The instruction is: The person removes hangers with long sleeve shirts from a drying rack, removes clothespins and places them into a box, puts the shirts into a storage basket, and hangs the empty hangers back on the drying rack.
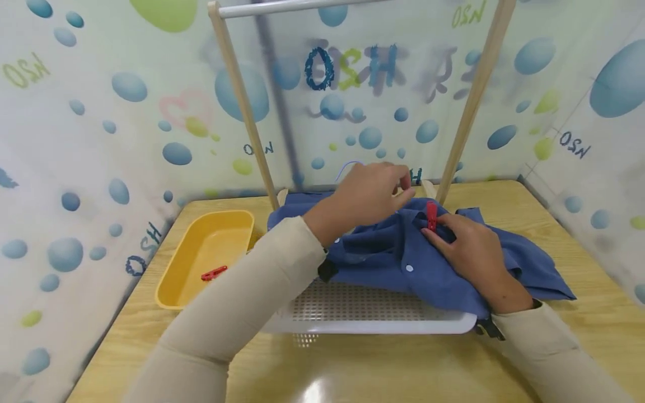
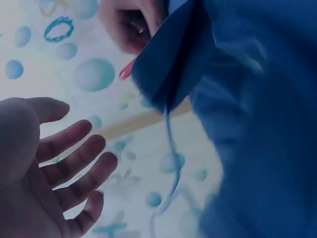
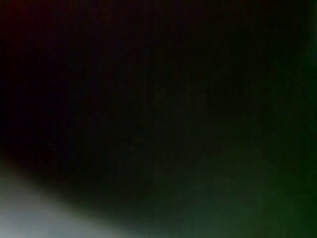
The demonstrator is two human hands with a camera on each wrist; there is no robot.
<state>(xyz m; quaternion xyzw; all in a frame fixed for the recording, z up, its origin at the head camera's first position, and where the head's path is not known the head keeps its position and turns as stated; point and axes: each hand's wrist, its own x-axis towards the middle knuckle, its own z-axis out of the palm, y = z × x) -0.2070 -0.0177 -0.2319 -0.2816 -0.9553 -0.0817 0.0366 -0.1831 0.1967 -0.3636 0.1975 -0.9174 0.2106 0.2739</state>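
A blue buttoned shirt [image 1: 373, 246] lies bunched over a white perforated basket [image 1: 373, 326]. My right hand [image 1: 473, 252] pinches a red clothespin [image 1: 431, 215] at the shirt's upper right part; in the left wrist view only the tip of a red clothespin [image 2: 127, 68] shows beside the blue cloth [image 2: 163, 69]. Above the shirt, my left hand [image 1: 370, 193] is held in the air with loosely bent fingers and nothing in them. A thin light-blue hanger hook [image 1: 347, 164] rises behind that hand. The right wrist view is almost black.
To the left stands a yellow tray [image 1: 204, 246] with a red clothespin [image 1: 214, 273] inside. A rack with wooden posts [image 1: 242, 101] and a white top bar [image 1: 292, 6] stands behind the basket, on a wooden table [image 1: 353, 364]. Patterned curtains [image 1: 101, 140] surround the table.
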